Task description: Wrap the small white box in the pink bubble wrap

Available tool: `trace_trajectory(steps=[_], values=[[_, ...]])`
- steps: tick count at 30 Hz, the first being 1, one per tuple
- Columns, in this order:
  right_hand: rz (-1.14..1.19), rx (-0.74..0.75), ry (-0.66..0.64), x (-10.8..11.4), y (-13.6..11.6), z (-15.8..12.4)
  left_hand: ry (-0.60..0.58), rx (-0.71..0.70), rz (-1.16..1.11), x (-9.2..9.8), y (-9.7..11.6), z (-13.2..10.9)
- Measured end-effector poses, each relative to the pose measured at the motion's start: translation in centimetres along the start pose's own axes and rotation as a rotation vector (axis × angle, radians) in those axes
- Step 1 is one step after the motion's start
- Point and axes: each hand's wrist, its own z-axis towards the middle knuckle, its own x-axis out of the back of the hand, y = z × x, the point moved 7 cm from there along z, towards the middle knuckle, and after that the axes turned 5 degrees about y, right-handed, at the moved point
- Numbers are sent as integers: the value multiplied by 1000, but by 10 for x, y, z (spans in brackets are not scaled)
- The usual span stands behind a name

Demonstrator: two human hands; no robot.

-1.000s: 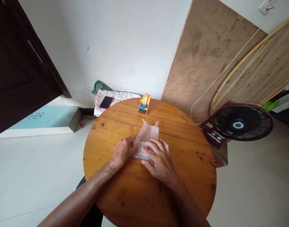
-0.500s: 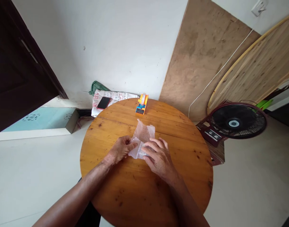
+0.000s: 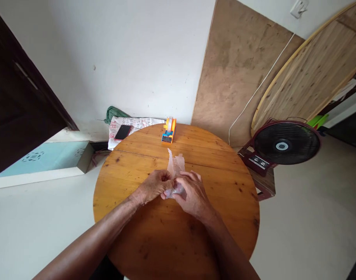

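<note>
A piece of bubble wrap [image 3: 176, 165] lies near the middle of the round wooden table [image 3: 221, 217], its far end spread flat and its near end folded into a small bundle. My left hand [image 3: 156, 186] pinches the left edge of the bundle between thumb and fingers. From the other side, my right hand [image 3: 193, 192] curls over the bundle and presses on it. What the bubble wrap encloses, if anything, is hidden under the fingers. Beyond the wrap, at the table's far edge, stands an orange and blue tape dispenser [image 3: 169, 131] with a roll of clear tape.
A phone [image 3: 123, 132] rests on a white printed sack [image 3: 149, 122] behind the table, beside a green bag [image 3: 115, 113]. On the right, a dark red fan [image 3: 283, 146] stands close to the table. A pale blue box [image 3: 49, 155] lies on the floor at left.
The left side of the bubble wrap has been folded inward, so the sheet looks narrower. My left hand has moved right, closer to my right hand. The camera view has shifted slightly.
</note>
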Motion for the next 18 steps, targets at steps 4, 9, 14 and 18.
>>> trace_trajectory(steps=[4,9,14,18], values=[[-9,-82,-63,8,3,0,-96,-66,215,-1,10,-10],[-7,-246,-154,25,17,-4,-85,-348,515,-6,31,-22],[-72,-373,-158,28,40,-11,98,-740,813,-17,37,-33],[-88,-390,-152,28,44,-11,262,-962,810,-17,32,-41]])
